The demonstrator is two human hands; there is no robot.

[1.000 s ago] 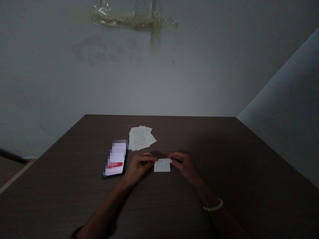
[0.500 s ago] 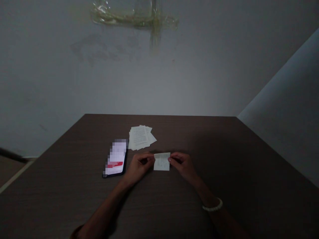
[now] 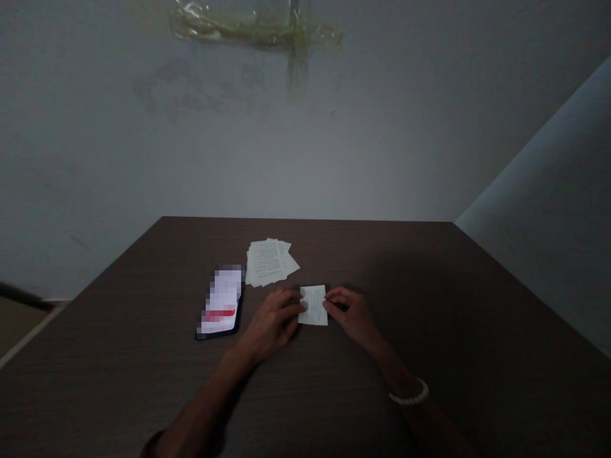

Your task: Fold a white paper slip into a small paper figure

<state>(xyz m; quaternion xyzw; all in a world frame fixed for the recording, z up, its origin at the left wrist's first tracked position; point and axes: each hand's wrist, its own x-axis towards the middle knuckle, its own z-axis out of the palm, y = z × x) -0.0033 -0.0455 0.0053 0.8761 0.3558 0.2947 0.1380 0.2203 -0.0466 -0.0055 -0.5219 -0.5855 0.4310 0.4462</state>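
A small sheet of printed paper lies near the middle of the table, between my two hands. My left hand rests at its left edge, fingers apart, with the fingertips touching the paper. On the opposite side my right hand pinches the right edge between thumb and fingers. Faint lines of print show on the paper's upper face. Just beyond my left hand is a loose stack of similar printed papers, fanned unevenly.
A phone with a lit, blurred screen lies left of my left hand, its top beside the paper stack. The dark brown table meets a grey wall at its far edge. Tape crosses the wall above.
My left hand has loosened its pinch and spread its fingers over the paper's left edge. The paper now looks flatter and slightly turned. My right hand stays at the right edge.
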